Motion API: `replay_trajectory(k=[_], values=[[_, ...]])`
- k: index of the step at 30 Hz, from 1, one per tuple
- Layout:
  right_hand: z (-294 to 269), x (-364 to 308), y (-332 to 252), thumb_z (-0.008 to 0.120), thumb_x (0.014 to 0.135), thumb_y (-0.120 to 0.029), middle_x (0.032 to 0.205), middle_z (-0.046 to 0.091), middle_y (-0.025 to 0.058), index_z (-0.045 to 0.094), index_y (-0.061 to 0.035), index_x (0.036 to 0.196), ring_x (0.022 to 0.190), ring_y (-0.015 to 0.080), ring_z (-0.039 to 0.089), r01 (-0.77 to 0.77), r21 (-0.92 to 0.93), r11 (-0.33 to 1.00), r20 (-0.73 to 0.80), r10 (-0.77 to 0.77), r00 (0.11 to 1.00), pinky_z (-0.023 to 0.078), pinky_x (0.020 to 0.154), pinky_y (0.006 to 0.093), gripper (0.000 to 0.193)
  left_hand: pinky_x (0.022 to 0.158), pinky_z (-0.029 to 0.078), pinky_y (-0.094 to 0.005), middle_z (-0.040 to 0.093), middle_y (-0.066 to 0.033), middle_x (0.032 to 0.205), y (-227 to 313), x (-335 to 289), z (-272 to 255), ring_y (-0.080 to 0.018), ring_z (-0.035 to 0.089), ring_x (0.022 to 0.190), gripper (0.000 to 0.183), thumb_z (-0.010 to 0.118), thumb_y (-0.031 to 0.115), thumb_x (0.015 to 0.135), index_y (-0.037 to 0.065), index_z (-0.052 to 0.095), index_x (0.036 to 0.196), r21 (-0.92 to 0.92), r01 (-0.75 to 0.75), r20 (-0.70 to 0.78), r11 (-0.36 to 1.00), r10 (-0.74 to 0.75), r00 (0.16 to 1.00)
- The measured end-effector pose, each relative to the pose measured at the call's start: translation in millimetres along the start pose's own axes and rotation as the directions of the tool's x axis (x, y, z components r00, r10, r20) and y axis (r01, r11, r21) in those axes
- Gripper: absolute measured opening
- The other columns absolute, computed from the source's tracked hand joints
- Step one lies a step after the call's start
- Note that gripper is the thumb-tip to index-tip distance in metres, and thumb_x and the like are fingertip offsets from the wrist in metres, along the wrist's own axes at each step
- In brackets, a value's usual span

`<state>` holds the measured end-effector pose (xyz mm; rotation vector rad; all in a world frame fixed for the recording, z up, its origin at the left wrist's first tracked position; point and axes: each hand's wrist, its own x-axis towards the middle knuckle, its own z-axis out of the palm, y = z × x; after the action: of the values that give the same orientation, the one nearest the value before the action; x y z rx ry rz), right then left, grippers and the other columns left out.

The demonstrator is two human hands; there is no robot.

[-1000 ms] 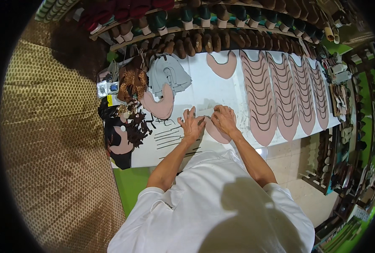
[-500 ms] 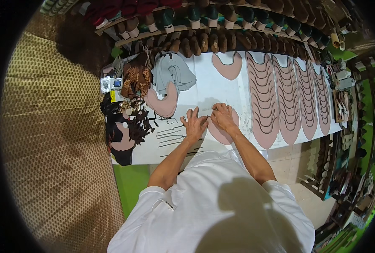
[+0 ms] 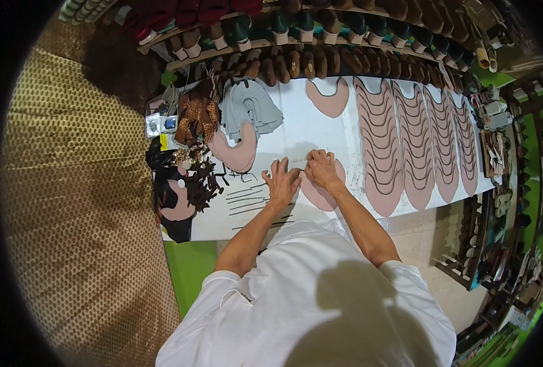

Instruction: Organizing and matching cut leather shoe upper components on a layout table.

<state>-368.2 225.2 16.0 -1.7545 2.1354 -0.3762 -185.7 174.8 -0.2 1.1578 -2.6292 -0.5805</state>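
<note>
A pink, curved shoe-upper piece (image 3: 324, 197) lies flat on the white table under my right hand (image 3: 324, 169). The right fingers are bent and pressed together at its upper left edge. Beside that edge, my left hand (image 3: 282, 185) has its thumb and forefinger brought together at the end of a thin dark strip, mostly hidden by the fingers, while its other fingers stand apart. Both sets of fingertips nearly meet. Several loose dark strips (image 3: 244, 202) lie on the table left of my left wrist.
Rows of overlapping pink pieces with dark edging (image 3: 381, 189) cover the right side. One pink piece (image 3: 329, 107) lies farther back. At left are stacked grey pieces (image 3: 253, 104), more pink pieces (image 3: 239, 160) and dark scraps (image 3: 204, 186). Racks of shoes (image 3: 308, 64) line the back.
Both hands keep nearly the same place, with only slight finger movement at the pink piece's edge. The view has shifted very slightly.
</note>
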Motion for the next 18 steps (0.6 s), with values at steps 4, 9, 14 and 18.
replay_trajectory(k=[4, 9, 14, 18], values=[[-1.5, -1.3, -0.1, 0.068, 0.089, -0.02, 0.121, 0.061, 0.0035, 0.077, -0.0046, 0.1, 0.123, 0.0242, 0.051, -0.028, -0.017, 0.999, -0.004, 0.028, 1.0, 0.034, 0.103, 0.0464, 0.021, 0.106, 0.02, -0.0661, 0.038, -0.0109, 0.162, 5.9, 2.4, -3.7, -0.0345, 0.032, 0.145, 0.03, 0.075, 0.035, 0.092, 0.028, 0.077, 0.121, 0.085, -0.04, 0.064, 0.996, 0.035, 0.997], [-10.4, -19.1, -1.3, 0.071, 0.09, -0.026, 0.121, 0.065, 0.0047, 0.08, -0.0073, 0.097, 0.12, 0.0266, 0.055, -0.086, 0.151, 0.985, -0.07, 0.097, 0.993, 0.037, 0.103, 0.0465, 0.022, 0.105, 0.022, -0.0673, 0.031, -0.0119, 0.168, -2.0, 1.1, -5.4, -0.0363, 0.031, 0.147, 0.033, 0.067, 0.039, 0.099, 0.031, 0.073, 0.13, 0.241, -0.17, 0.067, 0.956, 0.158, 0.985], [-5.0, -59.1, 5.5, 0.074, 0.088, -0.024, 0.123, 0.068, 0.0064, 0.082, -0.0075, 0.095, 0.12, 0.0278, 0.058, -0.077, 0.167, 0.983, -0.242, 0.117, 0.963, 0.04, 0.103, 0.0449, 0.02, 0.106, 0.022, -0.0696, 0.026, -0.0124, 0.17, -4.9, -1.7, -3.7, -0.037, 0.029, 0.149, 0.039, 0.063, 0.042, 0.101, 0.033, 0.066, 0.138, 0.272, -0.208, 0.091, 0.94, 0.19, 0.978], [-0.8, -58.5, 12.0, 0.077, 0.083, -0.021, 0.12, 0.068, 0.006, 0.08, -0.0078, 0.089, 0.121, 0.0275, 0.057, -0.014, 0.127, 0.992, -0.31, 0.053, 0.949, 0.04, 0.103, 0.0446, 0.014, 0.107, 0.02, -0.0711, 0.025, -0.012, 0.171, -6.7, -0.7, -3.9, -0.0373, 0.027, 0.151, 0.04, 0.061, 0.044, 0.102, 0.035, 0.063, 0.141, 0.277, -0.199, 0.11, 0.94, 0.174, 0.979]])
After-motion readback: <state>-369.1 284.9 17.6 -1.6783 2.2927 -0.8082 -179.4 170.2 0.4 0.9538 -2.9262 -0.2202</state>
